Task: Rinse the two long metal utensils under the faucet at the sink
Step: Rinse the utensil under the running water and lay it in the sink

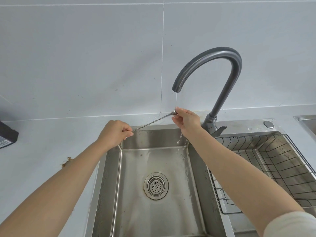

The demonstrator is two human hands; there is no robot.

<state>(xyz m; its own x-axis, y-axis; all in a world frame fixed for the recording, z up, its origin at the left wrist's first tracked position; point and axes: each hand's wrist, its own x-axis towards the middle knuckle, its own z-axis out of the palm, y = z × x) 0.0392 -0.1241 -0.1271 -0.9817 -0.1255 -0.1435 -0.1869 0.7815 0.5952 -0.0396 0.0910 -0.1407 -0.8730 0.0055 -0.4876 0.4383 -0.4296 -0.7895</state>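
A person stood at a steel sink (154,161) with both bare arms stretched out over the basin. The left hand (114,132) was closed, thumb and fingers pinched on the handle end of a long twisted metal spoon (152,121), just above the sink's back left corner. The right hand (186,119) pinched the spoon's bowl end between thumb and forefinger, the other fingers loosely curled below, so the spoon ran at a slant from lower left up to upper right between the two hands. Only one utensil could be made out; whether a second lay with it could not be told. A thin stream of water (176,99) fell from the spout of a grey gooseneck faucet (220,79) straight onto the bowl end at the right fingertips, and drops (179,139) fell from under the right wrist toward the basin. The basin floor was wet on its right side, with a round strainer drain (156,185) near its middle. To the right sat a wire rack (266,161) in a second basin. A brown stain (67,162) marked the pale counter (42,151) left of the sink, and a dark box (7,134) showed at the left edge
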